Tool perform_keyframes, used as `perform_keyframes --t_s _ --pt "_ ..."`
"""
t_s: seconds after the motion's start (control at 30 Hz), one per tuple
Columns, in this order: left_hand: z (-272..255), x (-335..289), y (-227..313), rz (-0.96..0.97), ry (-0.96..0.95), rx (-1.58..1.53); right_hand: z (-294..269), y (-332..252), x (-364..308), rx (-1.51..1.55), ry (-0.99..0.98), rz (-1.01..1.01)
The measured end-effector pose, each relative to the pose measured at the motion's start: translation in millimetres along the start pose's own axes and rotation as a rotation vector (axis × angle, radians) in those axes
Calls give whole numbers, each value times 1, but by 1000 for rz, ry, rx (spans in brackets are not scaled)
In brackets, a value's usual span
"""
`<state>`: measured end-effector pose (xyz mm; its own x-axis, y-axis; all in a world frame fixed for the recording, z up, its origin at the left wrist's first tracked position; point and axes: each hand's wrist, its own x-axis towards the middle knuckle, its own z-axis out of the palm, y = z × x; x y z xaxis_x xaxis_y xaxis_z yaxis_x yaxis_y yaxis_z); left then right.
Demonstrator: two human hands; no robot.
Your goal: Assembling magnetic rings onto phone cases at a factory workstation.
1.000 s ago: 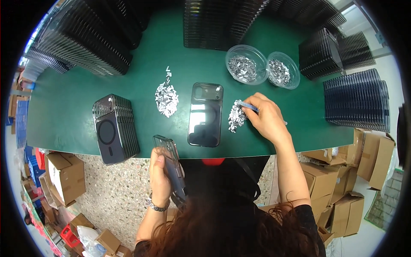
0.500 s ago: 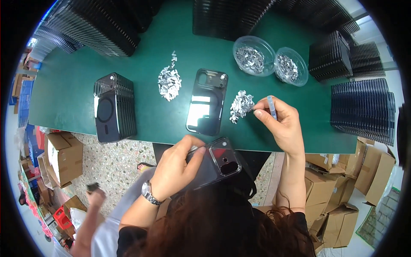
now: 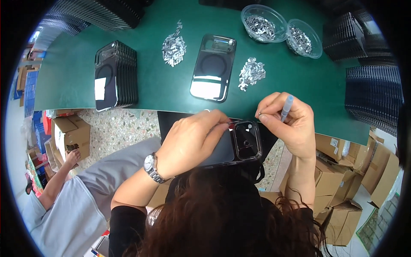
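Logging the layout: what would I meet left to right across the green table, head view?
Stacked phone cases, left silvery pile, single phone case, right silvery pile, smaller clear bowl, front-right dark stack.

From your right hand, open desk leads up to the right pile of silvery bits; two tubs stand beyond. Leftward, the flat phone case lies in your way, though a lane runs between the left pile and stacked cases.

1 green table fills the middle — its near edge above a speckled floor. Brightly lit cardboard boxes crowd the right; blue containers stand far left.
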<state>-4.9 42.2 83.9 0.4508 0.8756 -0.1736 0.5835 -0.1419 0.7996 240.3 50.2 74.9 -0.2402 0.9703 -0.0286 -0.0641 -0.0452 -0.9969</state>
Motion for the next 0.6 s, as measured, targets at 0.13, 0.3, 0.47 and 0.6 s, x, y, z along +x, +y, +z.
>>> perform_keyframes --t_s 0.13,0.3,0.47,0.6 --pt "0 -2 -2 0 -19 6 12 -6 -5 -140 -21 159" --pt "1 -1 -5 -6 -47 36 26 7 -7 -429 -75 -2" --pt "4 1 -13 -39 -99 -38 30 17 -11 -656 -127 -148" --pt "6 4 -17 -85 -151 -88 31 20 -11 -703 -172 -66"
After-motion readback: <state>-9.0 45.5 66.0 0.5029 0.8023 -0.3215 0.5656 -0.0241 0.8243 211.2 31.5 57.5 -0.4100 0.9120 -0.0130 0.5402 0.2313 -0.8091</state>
